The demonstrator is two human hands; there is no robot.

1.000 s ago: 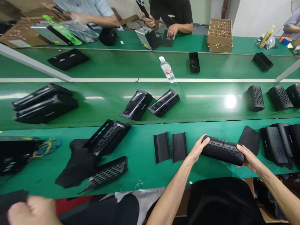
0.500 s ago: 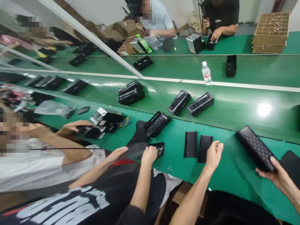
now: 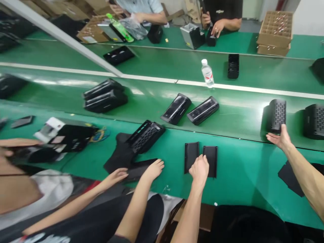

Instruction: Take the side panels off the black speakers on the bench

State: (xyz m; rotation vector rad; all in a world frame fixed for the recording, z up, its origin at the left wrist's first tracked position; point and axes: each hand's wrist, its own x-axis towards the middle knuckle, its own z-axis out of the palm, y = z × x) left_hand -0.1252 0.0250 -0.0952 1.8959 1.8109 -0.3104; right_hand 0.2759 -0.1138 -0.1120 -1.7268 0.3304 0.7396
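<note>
My right hand is open at the near end of a black perforated cylindrical speaker, which stands on the farther green belt. Its fingertips are at or against the speaker's end. My left hand lies over the inner edge of the right black panel, beside a matching left panel, on the near green belt. Whether it grips the panel is hidden. A co-worker's hands rest on black parts next to a black grille shell.
Several black speaker bodies lie on the farther belt, including a glossy-backed pair. A water bottle stands beyond them. Other workers sit across the bench by a cardboard tray. A tangle of coloured wires lies at the left.
The speaker has left my right hand's grip and now stands on the farther belt. My left hand has moved down onto the panels. The view has swung slightly.
</note>
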